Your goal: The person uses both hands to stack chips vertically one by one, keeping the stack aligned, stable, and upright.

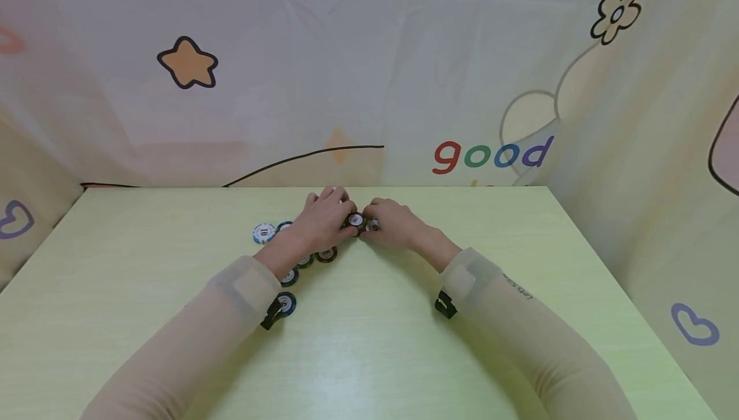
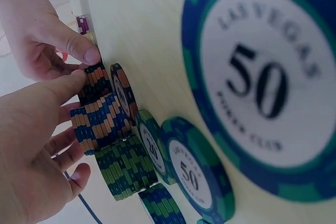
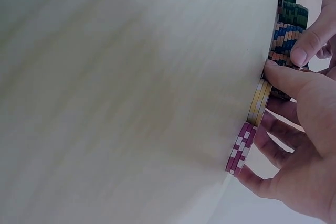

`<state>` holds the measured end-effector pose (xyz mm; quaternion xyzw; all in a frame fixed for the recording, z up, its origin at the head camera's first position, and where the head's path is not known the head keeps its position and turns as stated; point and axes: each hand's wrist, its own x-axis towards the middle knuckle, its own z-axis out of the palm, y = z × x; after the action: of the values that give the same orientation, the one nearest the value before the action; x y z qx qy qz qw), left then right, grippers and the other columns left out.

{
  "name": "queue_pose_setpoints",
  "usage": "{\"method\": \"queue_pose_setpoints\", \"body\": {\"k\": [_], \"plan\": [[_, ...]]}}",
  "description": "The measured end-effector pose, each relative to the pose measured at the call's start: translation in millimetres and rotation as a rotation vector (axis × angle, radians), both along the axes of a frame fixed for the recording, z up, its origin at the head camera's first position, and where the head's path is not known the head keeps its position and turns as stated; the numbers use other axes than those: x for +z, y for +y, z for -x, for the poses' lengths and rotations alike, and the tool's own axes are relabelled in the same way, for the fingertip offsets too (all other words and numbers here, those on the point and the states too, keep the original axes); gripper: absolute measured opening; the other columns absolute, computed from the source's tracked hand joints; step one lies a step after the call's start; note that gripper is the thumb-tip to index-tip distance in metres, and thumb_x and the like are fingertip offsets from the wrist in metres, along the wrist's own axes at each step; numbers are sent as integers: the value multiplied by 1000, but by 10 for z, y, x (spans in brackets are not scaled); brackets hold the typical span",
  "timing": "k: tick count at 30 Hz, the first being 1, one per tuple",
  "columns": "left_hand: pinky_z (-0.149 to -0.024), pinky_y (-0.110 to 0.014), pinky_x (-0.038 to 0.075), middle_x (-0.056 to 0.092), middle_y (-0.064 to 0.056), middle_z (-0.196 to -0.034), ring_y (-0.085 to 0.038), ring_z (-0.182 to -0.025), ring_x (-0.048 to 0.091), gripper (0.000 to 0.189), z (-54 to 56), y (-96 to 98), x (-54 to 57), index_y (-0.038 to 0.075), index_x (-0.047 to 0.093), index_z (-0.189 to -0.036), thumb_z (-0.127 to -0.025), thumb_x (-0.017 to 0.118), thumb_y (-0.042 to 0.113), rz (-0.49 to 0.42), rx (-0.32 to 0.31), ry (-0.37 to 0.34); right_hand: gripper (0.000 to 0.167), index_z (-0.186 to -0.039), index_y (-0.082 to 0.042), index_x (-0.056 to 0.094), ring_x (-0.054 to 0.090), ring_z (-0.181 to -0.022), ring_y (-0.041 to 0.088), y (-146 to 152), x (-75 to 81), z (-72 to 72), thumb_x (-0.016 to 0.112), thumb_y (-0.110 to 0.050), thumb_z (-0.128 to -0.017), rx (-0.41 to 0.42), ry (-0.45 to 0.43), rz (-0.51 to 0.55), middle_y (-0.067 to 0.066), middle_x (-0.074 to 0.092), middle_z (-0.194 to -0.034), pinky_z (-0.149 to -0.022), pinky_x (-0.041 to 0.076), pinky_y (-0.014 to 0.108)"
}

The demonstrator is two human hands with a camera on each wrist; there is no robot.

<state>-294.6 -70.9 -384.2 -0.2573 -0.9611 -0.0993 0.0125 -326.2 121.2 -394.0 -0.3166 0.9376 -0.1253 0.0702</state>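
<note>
Both hands meet at a stack of black and orange poker chips at the back of the table. My left hand has its thumb at the near side of this stack, fingers bent behind it. From the right, my right hand pinches the same stack, its thumb beside the left thumb. In the left wrist view, a blue and orange stack and a green stack stand beside the left fingers. Yellow chips and purple chips stand by the right fingers in the right wrist view.
Flat chips lie in front of the stacks, including a green-and-blue 50 chip and a larger-looking 50 chip close to the camera. A white-and-blue chip is at the left. A printed curtain hangs behind the table.
</note>
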Motion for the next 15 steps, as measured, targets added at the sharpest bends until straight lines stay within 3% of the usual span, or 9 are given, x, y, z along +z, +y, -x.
{"method": "queue_pose_setpoints", "body": {"k": [10,15], "plan": [[-98,-51,33,48,-12,-138,-30,-127,42,55,-58,-38,34,10,54,-144,-99,71,36,-17,18,-4,31,-118,-6,70,60,-101,23,-4,-11,9,75,-28,-96,2,3,-13,7,63,-113,-84,52,46],[-96,-51,33,48,-13,-134,-31,-123,43,55,-114,-72,62,10,53,-142,-97,73,35,-59,3,46,32,-118,-6,70,59,-101,24,-9,13,1,75,-28,-96,-1,-7,-14,7,63,-114,-84,51,48]]}}
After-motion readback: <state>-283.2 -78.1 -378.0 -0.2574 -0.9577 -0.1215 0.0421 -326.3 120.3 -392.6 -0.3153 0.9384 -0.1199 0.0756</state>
